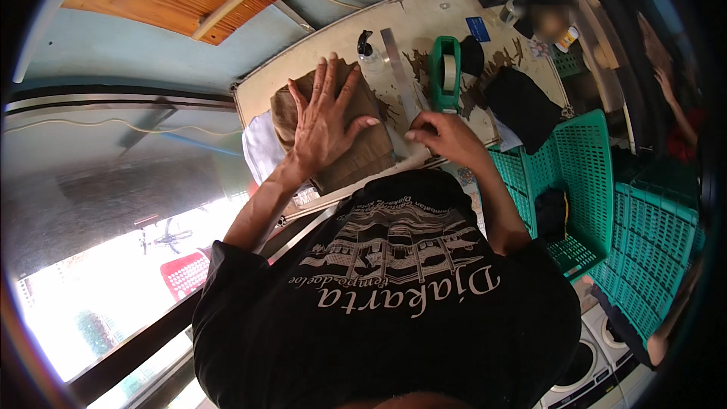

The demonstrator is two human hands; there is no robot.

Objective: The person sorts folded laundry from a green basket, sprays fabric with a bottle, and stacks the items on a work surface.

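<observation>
My left hand [324, 123] lies flat with fingers spread on a stack of folded brown clothes [352, 164] at the table's near edge. Paler white cloth [260, 144] shows at the left side of the stack. Just right of the clothes, my right hand [452, 138] is closed, its thumb and curled fingers together. Whitish see-through plastic [413, 157] lies right by those fingertips; whether they grip it I cannot tell. A green tape dispenser [445, 68] with a roll of clear tape stands beyond the right hand. Left of it lies a metal ruler [396, 64].
A spray bottle [369, 49] stands behind the clothes on the worn table [303, 60]. Folded black cloth [522, 106] lies at the table's right. Green plastic baskets [591, 174] stand to my right, with washing machines [579, 371] below. Another person's hand [666, 85] shows at far right.
</observation>
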